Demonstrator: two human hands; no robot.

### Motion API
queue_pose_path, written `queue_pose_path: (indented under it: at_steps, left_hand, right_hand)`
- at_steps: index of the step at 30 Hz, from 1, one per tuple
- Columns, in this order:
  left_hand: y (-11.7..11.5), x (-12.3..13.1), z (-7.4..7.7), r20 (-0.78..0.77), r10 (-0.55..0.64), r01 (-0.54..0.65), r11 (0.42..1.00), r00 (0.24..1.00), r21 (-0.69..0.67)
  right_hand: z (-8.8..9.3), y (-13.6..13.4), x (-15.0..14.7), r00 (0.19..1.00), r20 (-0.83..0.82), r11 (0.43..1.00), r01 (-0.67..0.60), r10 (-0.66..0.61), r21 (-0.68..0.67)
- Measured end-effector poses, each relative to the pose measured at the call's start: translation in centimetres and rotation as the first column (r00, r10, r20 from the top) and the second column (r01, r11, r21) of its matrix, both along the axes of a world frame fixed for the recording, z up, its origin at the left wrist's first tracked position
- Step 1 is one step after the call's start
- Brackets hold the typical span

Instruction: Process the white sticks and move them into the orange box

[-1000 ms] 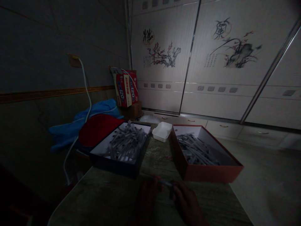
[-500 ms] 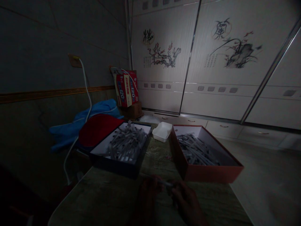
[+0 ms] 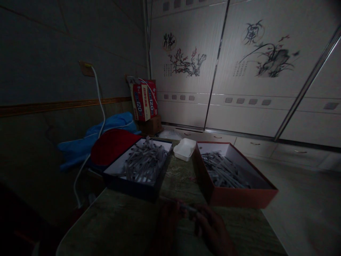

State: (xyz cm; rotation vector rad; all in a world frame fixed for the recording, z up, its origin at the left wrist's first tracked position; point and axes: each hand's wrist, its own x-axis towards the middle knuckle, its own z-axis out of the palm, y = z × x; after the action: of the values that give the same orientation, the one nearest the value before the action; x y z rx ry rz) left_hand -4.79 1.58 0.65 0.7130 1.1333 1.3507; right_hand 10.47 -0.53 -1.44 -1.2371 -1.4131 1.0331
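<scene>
Low in the head view, my left hand (image 3: pixel 169 215) and my right hand (image 3: pixel 211 225) are close together above the table, both closed around a slim pale pen (image 3: pixel 189 207). It lies nearly level between them, the left fingers at one end and the right fingers at the other. Dim light hides the fine detail of the fingers. Beyond my left hand stands a dark blue open box (image 3: pixel 130 188) heaped with translucent pens (image 3: pixel 145 161). Ahead of my right hand is an orange-red open box (image 3: pixel 242 197), with more slim pens (image 3: pixel 222 170) inside.
A small white plastic tray (image 3: pixel 184 149) sits between the boxes at the far end of the table (image 3: pixel 106 224). On the left are a red round item (image 3: pixel 112 145), blue cloth (image 3: pixel 93 135) and a white cable (image 3: pixel 98 92). Behind stands a red carton (image 3: pixel 145 101) near sliding cabinet doors (image 3: pixel 183 85).
The view has shifted slightly. Both hands stay at nearly the same place with the pen between them; the right fingers have moved a little. The boxes have not moved.
</scene>
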Motion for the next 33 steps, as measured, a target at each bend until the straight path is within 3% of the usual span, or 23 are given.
queue_pose_path:
  at_steps: [12, 16, 19, 25, 29, 33]
  left_hand:
    - [0.1, -0.2, 0.4, 0.013, -0.006, 0.006, 1.000, 1.000, -0.009]
    - [0.2, -0.2, 0.6, -0.017, 0.011, -0.011, 1.000, 1.000, 0.000]
    - [0.2, -0.1, 0.7, 0.019, 0.035, -0.035, 0.999, 0.999, 0.012]
    - [0.3, -0.7, 0.1, 0.115, 0.071, -0.066, 0.997, 0.991, -0.044]
    - [0.1, -1.0, -0.2, 0.052, 0.040, -0.041, 0.999, 0.998, 0.019]
    - [0.4, -0.7, -0.9, 0.013, -0.011, 0.011, 0.998, 1.000, 0.062]
  right_hand:
    - [-0.7, 0.2, 0.1, 0.998, -0.063, 1.000, 0.010, -0.010, 0.000]
    - [-0.7, 0.2, 0.0, 0.994, -0.093, 0.999, 0.052, -0.052, -0.006]
    - [-0.1, 0.1, 0.5, 0.992, -0.019, 0.992, 0.123, -0.123, 0.037]
    - [2.4, -0.9, 5.5, 0.965, 0.123, 0.972, 0.228, -0.233, 0.051]
    - [5.6, -2.0, 10.3, 0.922, 0.244, 0.954, 0.289, -0.300, 0.084]
    - [9.2, -1.4, 12.3, 0.798, 0.315, 0.857, 0.461, -0.514, 0.230]
